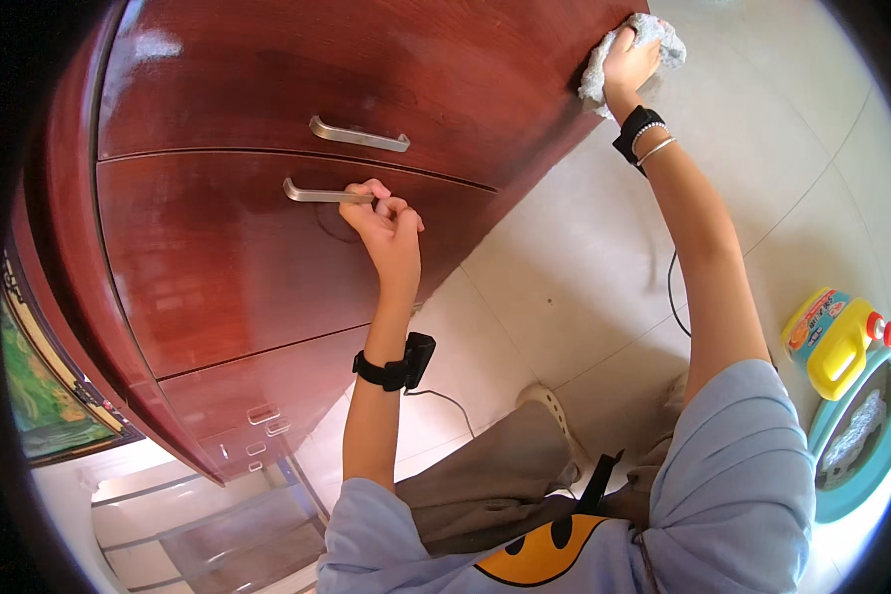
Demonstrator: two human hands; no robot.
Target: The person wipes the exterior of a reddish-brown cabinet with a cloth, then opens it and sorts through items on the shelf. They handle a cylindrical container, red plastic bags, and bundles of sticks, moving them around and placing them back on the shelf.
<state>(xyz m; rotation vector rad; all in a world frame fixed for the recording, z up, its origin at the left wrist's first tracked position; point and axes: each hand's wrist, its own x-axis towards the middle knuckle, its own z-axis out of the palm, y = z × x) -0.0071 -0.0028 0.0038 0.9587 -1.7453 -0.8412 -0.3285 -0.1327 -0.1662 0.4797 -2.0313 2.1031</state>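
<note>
A glossy reddish-brown wooden cabinet [218, 252] fills the upper left of the view. My left hand [390, 236] has its fingers curled round the right end of a silver bar handle [317, 195] on one of its doors. Just above, a second silver handle [358, 137] is untouched. At the top right my right hand [631, 65] is closed on a pale grey cloth [669, 42], at the cabinet's far right edge. The cloth is bunched around the fingers, and part of it spreads past both sides of the hand.
Pale floor tiles [584, 257] lie right of the cabinet. A yellow jug with a red cap [841, 346] stands at the right beside a turquoise basin [820, 505] holding a whitish cloth. My shoe [544, 401] is near the cabinet. A framed picture [49, 386] is at the left.
</note>
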